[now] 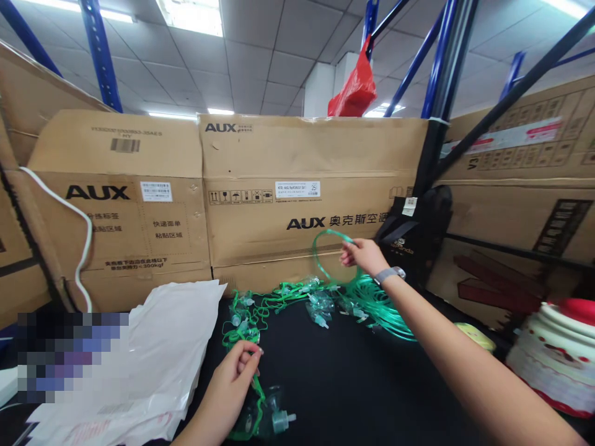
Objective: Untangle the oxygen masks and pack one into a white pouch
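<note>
Plastic bags lie at the left of the dark worktop, beside the left hand, which is closed on a strand of green tubing just above a clear mask. Further right, the right hand pinches a raised loop of the same tubing near the coiled bundle, in front of cardboard boxes. Risk, as a judgement: strands between both hands overlap loose connectors, so pulling could tangle or kink the tubing.

Bright ceiling panels glare above me; my view bends at the edges, with a pixelated patch lower left.
</note>
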The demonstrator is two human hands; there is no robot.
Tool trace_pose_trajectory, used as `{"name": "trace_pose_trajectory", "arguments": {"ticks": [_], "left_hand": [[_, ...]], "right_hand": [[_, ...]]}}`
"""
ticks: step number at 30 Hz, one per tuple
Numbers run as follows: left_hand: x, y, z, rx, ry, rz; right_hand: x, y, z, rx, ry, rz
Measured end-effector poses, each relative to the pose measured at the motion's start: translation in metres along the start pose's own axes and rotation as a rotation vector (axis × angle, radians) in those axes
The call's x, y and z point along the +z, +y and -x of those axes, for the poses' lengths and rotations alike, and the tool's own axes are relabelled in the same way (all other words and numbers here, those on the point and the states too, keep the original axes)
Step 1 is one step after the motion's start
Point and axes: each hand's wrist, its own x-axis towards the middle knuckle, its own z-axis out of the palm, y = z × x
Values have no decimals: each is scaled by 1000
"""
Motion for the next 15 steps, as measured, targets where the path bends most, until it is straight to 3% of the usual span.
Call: {"name": "trace_pose_trajectory", "arguments": {"ticks": [3, 6, 11, 15], "left_hand": [[-1, 8, 5, 6, -53, -86], [-3, 19, 11, 26, -131, -319], [-4, 28, 21, 36, -383, -703], [-3, 27, 24, 17, -452, -780]], "right_hand": [[-11, -10, 0, -180, 212, -175], [-9, -20, 16, -365, 334, -317], [4, -40, 36, -536, 396, -398], [15, -46, 38, -591, 334, -286]]}}
